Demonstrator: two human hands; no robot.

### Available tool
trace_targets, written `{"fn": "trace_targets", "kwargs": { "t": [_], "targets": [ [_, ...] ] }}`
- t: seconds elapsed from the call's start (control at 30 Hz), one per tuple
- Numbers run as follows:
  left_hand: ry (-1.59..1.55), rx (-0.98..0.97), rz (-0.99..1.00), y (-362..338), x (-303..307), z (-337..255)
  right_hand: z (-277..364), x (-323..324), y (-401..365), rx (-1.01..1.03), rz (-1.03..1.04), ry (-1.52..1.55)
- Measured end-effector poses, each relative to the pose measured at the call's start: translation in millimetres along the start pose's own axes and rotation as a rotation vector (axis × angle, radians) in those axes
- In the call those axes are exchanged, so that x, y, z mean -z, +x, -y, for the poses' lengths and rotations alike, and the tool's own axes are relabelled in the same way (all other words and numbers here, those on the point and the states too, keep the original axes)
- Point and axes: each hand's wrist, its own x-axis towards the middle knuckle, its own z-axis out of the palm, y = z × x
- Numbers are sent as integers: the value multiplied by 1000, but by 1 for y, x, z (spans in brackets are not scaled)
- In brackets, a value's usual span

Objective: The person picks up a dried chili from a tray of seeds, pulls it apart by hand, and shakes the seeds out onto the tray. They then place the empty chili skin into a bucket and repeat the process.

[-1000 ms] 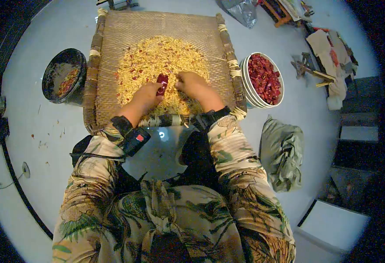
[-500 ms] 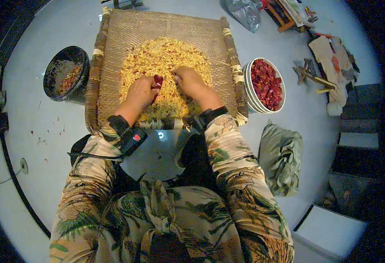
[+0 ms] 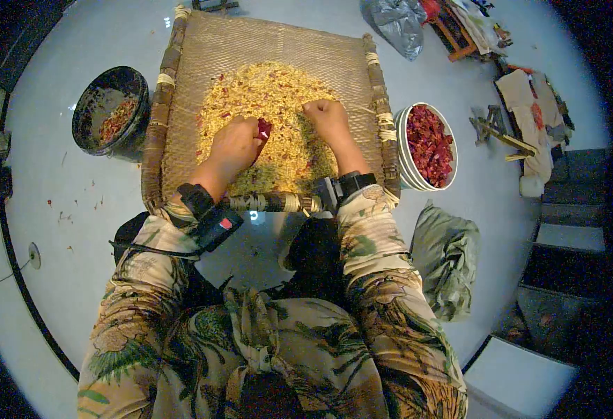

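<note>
A woven tray with a wooden frame lies in front of me, a wide heap of yellow seeds with red flecks spread over it. My left hand is closed around dark red dried chili pieces, which stick out between thumb and fingers above the heap. To its right, my right hand hovers over the right side of the seeds with the fingertips pinched together. Whatever sits in that pinch is too small or hidden to make out.
On the right stands a white bucket full of red chili pieces, and a crumpled green-grey sack lies nearer me. A black bucket holding seeds and red bits is on the left. Behind right lies a grey plastic bag.
My right hand has moved right and slightly up, away from my left hand. The left hand has shifted slightly right, still holding chili pieces. The whole view has shifted a little.
</note>
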Motion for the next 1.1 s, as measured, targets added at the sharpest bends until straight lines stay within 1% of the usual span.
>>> {"fn": "trace_targets", "kwargs": {
  "t": [0.07, 0.17, 0.2, 0.27, 0.3, 0.4, 0.5, 0.6, 0.7, 0.8, 0.9, 1.0, 1.1],
  "targets": [
    [-37, -3, -25, 2, -2, 2, -6, 0, 2, -67, 4, 127],
    [-146, 21, -49, 4, 3, -3, -2, -1, 3, 4, 56, 343],
    [-191, 32, -54, 4, 6, -6, 5, 0, 1, -9, 107, 412],
    [-264, 59, -133, 4, 9, -12, 30, 7, -10, -36, 207, 549],
    [-300, 74, -173, 4, 10, -13, 38, 11, -14, -31, 313, 586],
    [-379, 60, -259, 6, 12, -14, 58, 20, -23, -97, 454, 701],
    [-428, 153, -280, 5, 20, -20, 75, 31, -31, -115, 529, 780],
    [-521, 170, -259, 2, 27, -25, 80, 32, -37, -65, 530, 815],
    [-583, 172, -241, 3, 20, -22, 75, 26, -36, 53, 449, 709],
    [-740, 66, -324, 4, 10, -18, 78, 24, -39, 99, 377, 685],
    [-729, 16, -270, -2, 12, -20, 73, 20, -41, 158, 360, 564],
    [-543, 36, -154, -3, 11, -16, 60, 5, -39, 197, 330, 499],
    [-611, -26, -234, -4, 12, -18, 62, 6, -43, 135, 359, 542]
  ]
}}
